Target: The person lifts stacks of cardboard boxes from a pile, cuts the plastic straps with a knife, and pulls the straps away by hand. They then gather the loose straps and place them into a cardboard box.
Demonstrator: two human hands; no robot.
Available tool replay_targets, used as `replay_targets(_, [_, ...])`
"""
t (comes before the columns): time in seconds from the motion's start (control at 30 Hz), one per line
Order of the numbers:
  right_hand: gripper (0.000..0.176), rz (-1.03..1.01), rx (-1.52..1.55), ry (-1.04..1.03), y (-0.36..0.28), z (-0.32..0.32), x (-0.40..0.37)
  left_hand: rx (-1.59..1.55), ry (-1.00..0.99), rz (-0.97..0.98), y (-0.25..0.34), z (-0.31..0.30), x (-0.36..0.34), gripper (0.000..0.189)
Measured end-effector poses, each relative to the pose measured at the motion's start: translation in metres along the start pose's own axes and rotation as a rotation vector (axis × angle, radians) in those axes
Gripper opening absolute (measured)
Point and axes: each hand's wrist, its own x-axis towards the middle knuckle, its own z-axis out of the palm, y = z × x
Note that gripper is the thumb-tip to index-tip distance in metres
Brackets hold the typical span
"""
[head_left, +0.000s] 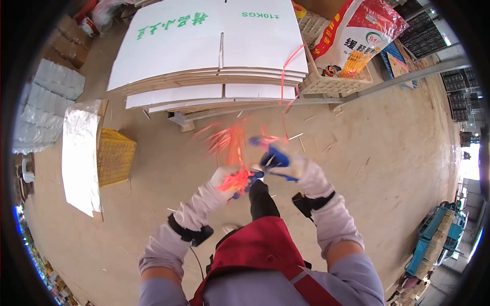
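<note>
My left hand [251, 184], in a blue and white work glove, is closed on a bunch of pink-red plastic strapping strands [236, 179]. The loose ends fan out above the fist, toward the stacked cardboard. To the right and slightly higher is my right hand [277, 159], gloved the same way and smeared by motion. A bit of pink strand shows by its fingertips, but I cannot make out whether it is gripped. Another thin red strand [283, 81] hangs over the front right of the stack of flat white cardboard sheets [173, 51].
A cream plastic crate [337, 85] holding a printed sack [352, 43] stands right of the stack. At left, a white sheet [80, 158] leans by a yellow crate [116, 157]. A metal rail [388, 84] runs low behind. Scraps litter the concrete floor [367, 168].
</note>
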Motion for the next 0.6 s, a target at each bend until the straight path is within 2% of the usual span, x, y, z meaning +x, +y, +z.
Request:
replay_targets(0.03, [0.056, -0.08, -0.176, -0.165, 0.006, 0.027, 0.005, -0.658, 0.128, -0.351, 0.002, 0.002, -0.022, 0.029])
replay_targets(0.07, [0.056, -0.089, -0.178, -0.169, 0.03, 0.046, 0.001, -0.652, 0.132, -0.345, 0.013, 0.003, -0.04, 0.029])
replay_targets(0.13, [0.055, -0.062, -0.299, -0.369, 0.079, 0.088, -0.014, -0.424, 0.016, -0.168, 0.04, -0.001, -0.075, 0.047])
replay_targets(0.2, [0.047, -0.026, -0.095, -0.321, 0.086, 0.121, -0.057, -0.437, 0.123, -0.115, 0.053, -0.006, -0.106, 0.054])
replay_targets(0.23, [0.043, 0.161, 0.087, -0.592, 0.092, 0.121, -0.061, -0.515, 0.081, -0.05, 0.059, -0.009, -0.122, 0.056])
replay_targets(0.27, [0.04, 0.254, 0.172, -0.739, 0.087, 0.127, -0.067, -0.588, 0.025, 0.019, 0.066, -0.01, -0.135, 0.059])
replay_targets(0.3, [0.038, 0.357, 0.241, -0.881, 0.083, 0.134, -0.073, -0.605, 0.063, 0.049, 0.075, -0.007, -0.148, 0.053])
replay_targets(0.37, [0.029, 0.481, 0.236, -0.223, 0.047, 0.155, -0.117, -0.608, 0.154, 0.049, 0.089, -0.004, -0.171, 0.048])
replay_targets(0.4, [0.029, 0.474, 0.218, -0.232, 0.051, 0.151, -0.126, -0.609, 0.223, 0.031, 0.094, -0.003, -0.179, 0.044])
replay_targets(0.47, [0.027, 0.216, -0.082, -0.136, 0.062, 0.131, -0.135, -0.625, 0.238, 0.079, 0.092, -0.006, -0.186, 0.04])
replay_targets(0.5, [0.026, 0.218, 0.07, -0.072, 0.034, 0.139, -0.136, -0.626, 0.263, 0.135, 0.092, -0.008, -0.192, 0.04])
replay_targets(0.6, [0.026, 0.245, 0.126, -0.125, 0.028, 0.124, -0.137, -0.653, 0.31, 0.182, 0.094, -0.009, -0.21, 0.039])
